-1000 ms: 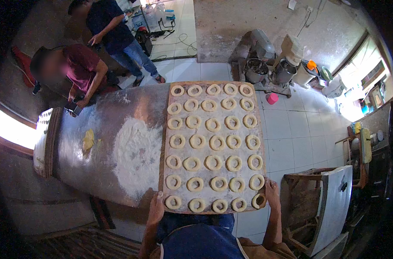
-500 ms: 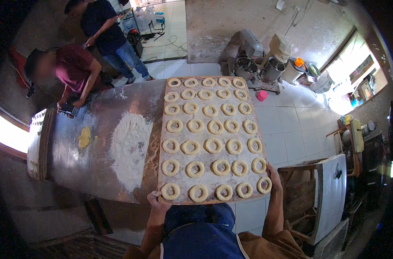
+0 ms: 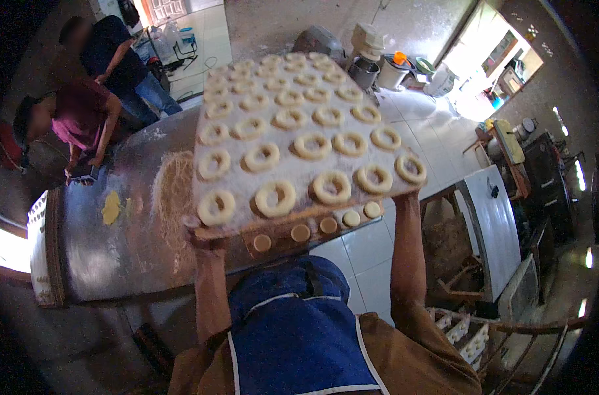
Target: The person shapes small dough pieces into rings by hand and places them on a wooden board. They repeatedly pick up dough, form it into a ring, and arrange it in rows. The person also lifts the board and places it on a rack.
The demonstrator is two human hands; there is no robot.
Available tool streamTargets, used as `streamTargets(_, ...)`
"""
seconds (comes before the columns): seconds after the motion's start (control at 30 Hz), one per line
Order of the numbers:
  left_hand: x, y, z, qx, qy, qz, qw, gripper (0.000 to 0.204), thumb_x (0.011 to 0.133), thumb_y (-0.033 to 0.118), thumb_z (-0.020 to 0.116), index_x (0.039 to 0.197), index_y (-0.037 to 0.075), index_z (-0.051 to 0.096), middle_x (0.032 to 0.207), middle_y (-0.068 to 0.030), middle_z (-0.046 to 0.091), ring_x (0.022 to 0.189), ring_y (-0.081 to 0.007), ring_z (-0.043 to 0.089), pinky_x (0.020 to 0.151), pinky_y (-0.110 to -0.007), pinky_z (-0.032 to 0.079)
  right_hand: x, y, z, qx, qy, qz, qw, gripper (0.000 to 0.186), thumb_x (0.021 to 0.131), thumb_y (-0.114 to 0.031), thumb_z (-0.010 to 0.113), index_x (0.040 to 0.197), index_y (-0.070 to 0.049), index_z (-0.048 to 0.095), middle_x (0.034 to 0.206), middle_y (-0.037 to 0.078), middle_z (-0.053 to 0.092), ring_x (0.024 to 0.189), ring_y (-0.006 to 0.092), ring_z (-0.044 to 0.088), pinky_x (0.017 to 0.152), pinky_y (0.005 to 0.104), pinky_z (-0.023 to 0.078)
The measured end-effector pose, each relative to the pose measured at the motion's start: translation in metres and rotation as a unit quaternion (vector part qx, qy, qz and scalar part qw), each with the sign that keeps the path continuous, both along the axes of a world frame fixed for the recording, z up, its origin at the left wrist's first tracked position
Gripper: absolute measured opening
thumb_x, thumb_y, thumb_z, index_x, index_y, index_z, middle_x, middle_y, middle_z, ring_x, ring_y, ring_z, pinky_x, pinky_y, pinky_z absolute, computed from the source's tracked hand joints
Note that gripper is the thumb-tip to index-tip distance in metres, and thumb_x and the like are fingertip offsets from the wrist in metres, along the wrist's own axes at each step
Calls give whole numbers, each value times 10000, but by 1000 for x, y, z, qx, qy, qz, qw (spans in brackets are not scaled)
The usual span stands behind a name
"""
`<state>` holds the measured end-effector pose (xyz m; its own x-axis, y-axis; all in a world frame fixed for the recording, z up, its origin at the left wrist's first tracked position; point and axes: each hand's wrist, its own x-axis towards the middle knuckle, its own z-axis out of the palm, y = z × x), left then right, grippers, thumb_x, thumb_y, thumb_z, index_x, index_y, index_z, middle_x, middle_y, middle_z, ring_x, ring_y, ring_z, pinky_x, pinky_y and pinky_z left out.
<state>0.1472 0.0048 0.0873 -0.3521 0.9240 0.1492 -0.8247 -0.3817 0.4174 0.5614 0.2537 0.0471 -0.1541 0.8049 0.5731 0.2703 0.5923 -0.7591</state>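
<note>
I hold up a floured wooden board [image 3: 283, 176] covered with rows of raw dough rings [image 3: 332, 187]. My left hand [image 3: 209, 241] grips its near left corner, fingers partly hidden beneath. At the near right corner my right hand [image 3: 405, 197] clasps the edge, its fingers mostly under the board. The board is raised with its far end farther from me. Below its near edge shows a second board [image 3: 283, 243] bearing a row of small round dough pieces [image 3: 300, 232]; the raised board hides the rest of it.
The metal-topped table [image 3: 115, 257] carries spilled flour [image 3: 175, 184] and a yellow dough scrap [image 3: 111, 207]. Stacked boards [image 3: 47, 250] stand at its left end. Two people work at the far left. Mixers [image 3: 366, 52] stand beyond; a white-topped stand [image 3: 493, 224] is at right.
Both hands have lifted the board of dough rings up off the table, uncovering a lower board with small round pieces. My view has shifted to the right.
</note>
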Motion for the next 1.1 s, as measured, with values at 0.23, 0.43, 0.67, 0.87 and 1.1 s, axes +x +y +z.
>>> streamTargets(0.23, -24, 3, 89, 147, 23, -19, 989, 620, 858, 318, 529, 1320, -91, 478, 1319, -251, 533, 1233, -374, 506, 1083, -535, 363, -62, -22, 80, -14, 344, 128, 930, 565, 972, -364, 557, 1421, -47, 427, 1422, 148, 494, 1295, 325, 484, 1137, 541, 349)
streamTargets(0.43, -46, -12, 158, 275, 44, -84, 957, 610, 887, 300, 521, 1330, -115, 464, 1353, -275, 510, 1284, -393, 474, 1127, -559, 319, -90, -37, 136, -133, 633, 397, 651, 294, 986, -129, 577, 1232, 32, 561, 1216, 144, 629, 1078, 242, 615, 959, 368, 524)
streamTargets(0.67, -68, -28, 211, 312, 108, -52, 942, 555, 905, 266, 555, 1298, -122, 495, 1348, -286, 518, 1268, -398, 507, 1114, -572, 359, -115, -80, -15, 76, -258, -137, 953, 540, 841, -266, 779, 1252, 15, 568, 1126, 93, 658, 991, 210, 629, 864, 347, 512)
streamTargets(0.87, -84, -41, 216, 161, 313, 196, 915, 432, 919, 256, 569, 1217, -55, 557, 1240, -193, 588, 1142, -317, 576, 994, -485, 434, -87, -86, 200, -203, 434, 226, 848, 789, 965, -676, 366, 1406, -27, 446, 1308, 153, 594, 1210, 303, 553, 1074, 477, 373)
streamTargets(1.1, -82, -27, 220, 65, 544, 368, 752, 299, 934, 258, 573, 1119, 29, 626, 1099, -79, 674, 1004, -222, 639, 864, -385, 492, -1, -166, 247, -67, 305, 174, 934, 470, 950, -338, 523, 1185, 66, 570, 1079, 160, 637, 968, 260, 593, 878, 365, 466)
